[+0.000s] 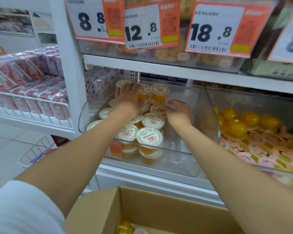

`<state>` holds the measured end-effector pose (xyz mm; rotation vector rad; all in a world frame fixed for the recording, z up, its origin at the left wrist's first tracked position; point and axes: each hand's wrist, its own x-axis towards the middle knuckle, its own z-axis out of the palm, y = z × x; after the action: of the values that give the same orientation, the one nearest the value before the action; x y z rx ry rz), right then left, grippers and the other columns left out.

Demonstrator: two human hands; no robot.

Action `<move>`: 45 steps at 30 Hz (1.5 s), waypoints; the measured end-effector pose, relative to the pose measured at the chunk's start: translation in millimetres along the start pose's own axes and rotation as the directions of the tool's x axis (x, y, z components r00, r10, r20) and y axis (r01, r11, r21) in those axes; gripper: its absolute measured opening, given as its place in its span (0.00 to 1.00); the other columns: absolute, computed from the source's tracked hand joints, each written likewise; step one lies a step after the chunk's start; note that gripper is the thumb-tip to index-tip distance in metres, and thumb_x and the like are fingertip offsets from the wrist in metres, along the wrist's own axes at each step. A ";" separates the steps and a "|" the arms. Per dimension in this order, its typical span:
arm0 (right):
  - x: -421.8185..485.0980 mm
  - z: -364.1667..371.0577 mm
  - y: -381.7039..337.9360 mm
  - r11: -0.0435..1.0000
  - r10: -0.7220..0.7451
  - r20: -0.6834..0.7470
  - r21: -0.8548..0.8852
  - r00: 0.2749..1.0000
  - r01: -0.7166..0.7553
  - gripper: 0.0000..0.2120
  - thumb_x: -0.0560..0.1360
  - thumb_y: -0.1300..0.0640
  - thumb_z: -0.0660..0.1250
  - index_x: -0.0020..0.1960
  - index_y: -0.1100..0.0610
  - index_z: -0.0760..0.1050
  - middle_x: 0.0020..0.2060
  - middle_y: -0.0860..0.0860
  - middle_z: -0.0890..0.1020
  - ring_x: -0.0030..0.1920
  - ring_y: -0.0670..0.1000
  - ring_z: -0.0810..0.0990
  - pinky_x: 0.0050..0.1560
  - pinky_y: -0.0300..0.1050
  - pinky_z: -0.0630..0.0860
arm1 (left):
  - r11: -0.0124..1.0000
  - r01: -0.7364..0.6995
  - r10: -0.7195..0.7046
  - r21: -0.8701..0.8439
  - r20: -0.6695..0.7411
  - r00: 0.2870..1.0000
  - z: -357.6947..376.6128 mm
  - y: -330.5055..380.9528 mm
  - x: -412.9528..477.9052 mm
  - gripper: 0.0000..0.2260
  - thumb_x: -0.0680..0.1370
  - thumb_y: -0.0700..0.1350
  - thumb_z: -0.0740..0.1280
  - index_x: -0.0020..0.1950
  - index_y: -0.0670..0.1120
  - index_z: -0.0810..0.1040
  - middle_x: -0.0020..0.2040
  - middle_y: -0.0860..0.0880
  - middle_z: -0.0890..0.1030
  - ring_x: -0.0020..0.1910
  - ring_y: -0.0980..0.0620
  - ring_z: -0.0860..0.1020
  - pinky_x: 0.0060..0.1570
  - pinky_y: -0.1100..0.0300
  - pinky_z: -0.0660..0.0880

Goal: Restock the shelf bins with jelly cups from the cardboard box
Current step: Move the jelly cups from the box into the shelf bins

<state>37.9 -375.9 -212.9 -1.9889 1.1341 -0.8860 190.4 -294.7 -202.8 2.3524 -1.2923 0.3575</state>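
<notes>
We note jelly cups (152, 121) stacked in the left half of the bin (208, 105); the cardboard box (159, 205) sits below, before the shelf (159, 181).

Lit brightly and evenly from overhead, with only faint, soft shadows. Pale glare on the clear bin (208, 105) wall. Slight motion blur over the price tags (211, 31) and the packets (32, 81) at far left. Wide-angle bending of shelf edges (159, 65) near the borders.

Shelf price tags (142, 27): 8.8, 12.8, 18.8.
</notes>
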 end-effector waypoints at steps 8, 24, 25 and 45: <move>-115.0 -71.1 -7.3 0.946 -0.286 -0.019 -0.168 0.958 0.279 0.07 0.71 0.61 0.64 0.45 0.55 0.80 0.41 0.47 0.78 0.41 0.48 0.75 0.44 0.41 0.70 | 0.934 0.076 -0.060 -0.349 0.055 0.997 -59.4 58.8 -134.8 0.03 0.77 0.48 0.63 0.46 0.49 0.73 0.40 0.51 0.79 0.42 0.47 0.77 0.42 0.52 0.74; -316.7 -90.6 308.8 0.741 0.658 0.476 -0.547 0.584 -0.389 0.04 0.78 0.61 0.61 0.50 0.59 0.74 0.49 0.58 0.79 0.51 0.56 0.77 0.41 0.41 0.71 | 0.974 0.225 -0.100 0.003 0.902 0.421 144.4 92.7 -381.3 0.10 0.76 0.41 0.65 0.53 0.40 0.82 0.54 0.44 0.82 0.57 0.44 0.79 0.55 0.57 0.76; -325.3 -85.7 321.3 0.733 0.666 0.458 -0.549 0.590 -0.402 0.07 0.78 0.55 0.62 0.53 0.57 0.74 0.53 0.57 0.80 0.53 0.56 0.78 0.41 0.39 0.70 | 0.968 0.250 -0.115 0.017 0.917 0.381 160.3 96.9 -390.9 0.11 0.76 0.41 0.64 0.55 0.41 0.82 0.55 0.44 0.81 0.57 0.44 0.79 0.55 0.57 0.76; -413.0 -42.5 384.0 0.443 0.874 0.032 -0.463 0.485 -0.768 0.12 0.77 0.58 0.63 0.54 0.66 0.78 0.54 0.63 0.81 0.55 0.62 0.80 0.50 0.48 0.76 | 0.986 -0.012 0.163 -0.164 0.962 0.218 299.0 167.6 -435.0 0.08 0.73 0.48 0.74 0.50 0.52 0.80 0.54 0.52 0.83 0.57 0.50 0.78 0.54 0.59 0.70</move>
<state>-324.9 -168.2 -593.8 -1.3924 1.9632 0.1762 -177.5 -199.1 -605.6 2.3207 -1.8275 -1.4700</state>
